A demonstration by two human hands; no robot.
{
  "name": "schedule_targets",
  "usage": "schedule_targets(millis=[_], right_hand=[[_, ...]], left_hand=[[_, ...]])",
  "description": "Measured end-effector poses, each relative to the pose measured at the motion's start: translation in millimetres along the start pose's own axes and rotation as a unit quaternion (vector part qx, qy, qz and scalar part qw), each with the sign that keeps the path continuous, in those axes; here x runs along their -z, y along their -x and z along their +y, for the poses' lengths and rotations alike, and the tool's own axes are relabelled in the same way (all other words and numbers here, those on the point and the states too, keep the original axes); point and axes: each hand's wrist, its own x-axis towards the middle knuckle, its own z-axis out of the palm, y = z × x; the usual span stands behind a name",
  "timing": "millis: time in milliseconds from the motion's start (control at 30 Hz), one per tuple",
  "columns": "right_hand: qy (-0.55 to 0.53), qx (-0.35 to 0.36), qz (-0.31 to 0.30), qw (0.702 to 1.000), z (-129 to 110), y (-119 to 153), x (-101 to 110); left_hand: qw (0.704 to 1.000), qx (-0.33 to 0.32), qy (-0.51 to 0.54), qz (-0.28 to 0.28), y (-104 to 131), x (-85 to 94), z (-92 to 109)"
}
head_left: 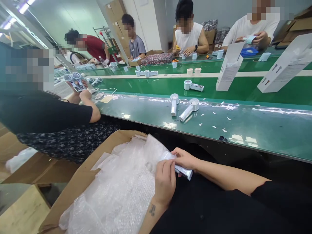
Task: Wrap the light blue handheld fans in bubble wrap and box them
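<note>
Handheld device (185, 172) is held at lower centre, partly covered by a bubble-wrap bag (156, 148). Most of the frame's width is spanned by the green tabletop (268, 126). At lower left, a cardboard box (80, 177) is heaped with loose bubble wrap (114, 188). At upper right, two white cartons (225, 76) are stood open-topped; their contents cannot be clearly told. The bag is pinched by the left hand (165, 182), the device clamped by the right hand (184, 158). Near centre, two similar devices (174, 107) are laid; at upper right, a blue tray (250, 52) is partly hidden.
</note>
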Motion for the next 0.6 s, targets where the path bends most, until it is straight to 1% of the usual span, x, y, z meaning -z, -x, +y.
schedule_targets(millis=[33, 100, 133, 167, 200, 233, 267, 333, 367, 433, 500, 533, 567, 600], right_hand=[[-0.061, -0.036, 0.011, 0.997, -1.3, -1.9, 1.0], [-0.170, -0.098, 0.041, 0.980, -4.1, -3.3, 1.1], [-0.215, -0.117, 0.050, 0.968, -5.7, -2.7, 0.5], [-0.256, -0.130, 0.048, 0.957, -7.3, -1.3, -0.1], [-0.292, -0.141, 0.035, 0.945, -8.8, 0.8, -0.6], [-0.320, -0.151, 0.013, 0.935, -10.4, 3.2, -0.6], [-0.339, -0.161, -0.011, 0.927, -11.8, 5.6, -0.2], [-0.358, -0.167, -0.040, 0.918, -14.0, 9.1, 1.4], [-0.359, -0.168, -0.035, 0.917, -14.3, 9.8, 2.2], [-0.328, -0.175, 0.008, 0.929, -13.0, 9.8, 3.3], [-0.252, -0.185, 0.059, 0.948, -8.8, 10.4, 4.9], [-0.221, -0.195, 0.080, 0.952, -6.3, 12.4, 7.1], [-0.193, -0.204, 0.095, 0.955, -4.1, 16.3, 10.9], [-0.163, -0.213, 0.098, 0.958, -2.8, 22.8, 16.7]], left_hand=[[0.999, 0.029, 0.005, 0.025, 4.2, 0.3, 0.1], [0.990, 0.124, 0.038, 0.063, 12.7, -0.6, -5.2], [0.980, 0.171, 0.064, 0.074, 15.9, -1.7, -10.1], [0.971, 0.207, 0.089, 0.082, 18.1, -3.0, -15.8], [0.964, 0.226, 0.106, 0.090, 19.2, -4.2, -21.5], [0.964, 0.223, 0.109, 0.097, 19.5, -5.2, -26.2], [0.969, 0.201, 0.097, 0.105, 19.0, -5.8, -29.2], [0.984, 0.121, 0.049, 0.125, 16.3, -5.6, -28.5], [0.988, 0.073, 0.027, 0.132, 14.3, -4.9, -24.7], [0.991, -0.012, 0.009, 0.130, 10.2, -3.1, -12.3], [0.992, -0.067, 0.033, 0.101, 6.6, -1.0, 1.8], [0.993, -0.072, 0.054, 0.079, 5.4, -0.1, 7.7], [0.994, -0.055, 0.078, 0.052, 4.6, 0.5, 12.3], [0.994, -0.015, 0.102, 0.025, 4.0, 0.4, 15.8]])
